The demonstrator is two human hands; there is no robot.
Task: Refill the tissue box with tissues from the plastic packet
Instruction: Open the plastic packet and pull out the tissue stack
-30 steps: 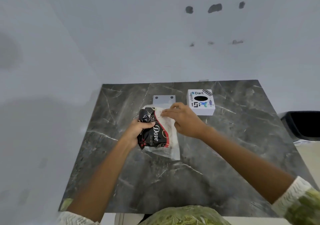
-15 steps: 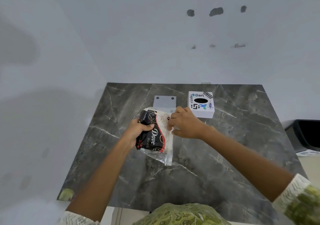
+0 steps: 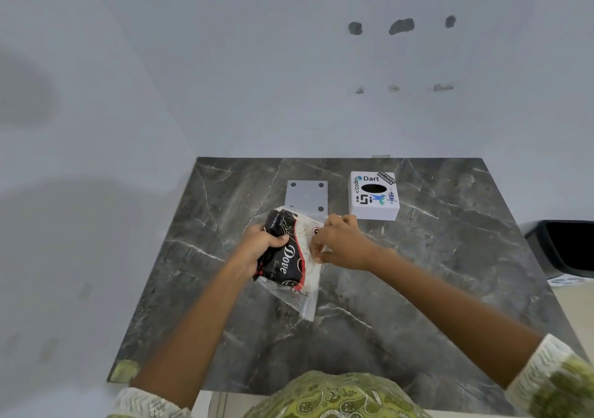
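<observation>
Crinkling glossy plastic packet (image 3: 291, 257) between both hands (image 3: 340, 245).

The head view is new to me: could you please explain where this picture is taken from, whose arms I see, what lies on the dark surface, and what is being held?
No machine is at work here. A person wears a camera on the head, so you look forward and down along their two bare arms. The dark surface is a marble-patterned table against a pale wall. On it, at the far side, stands a small white tissue box with stickers and a dark oval opening on top. Beside it lies a flat grey plate with holes at its corners. The left hand grips a black-and-white plastic packet marked "Dove", lifted off the table. The right hand pinches the packet's white side with its fingers. No tissue is out yet.
</observation>
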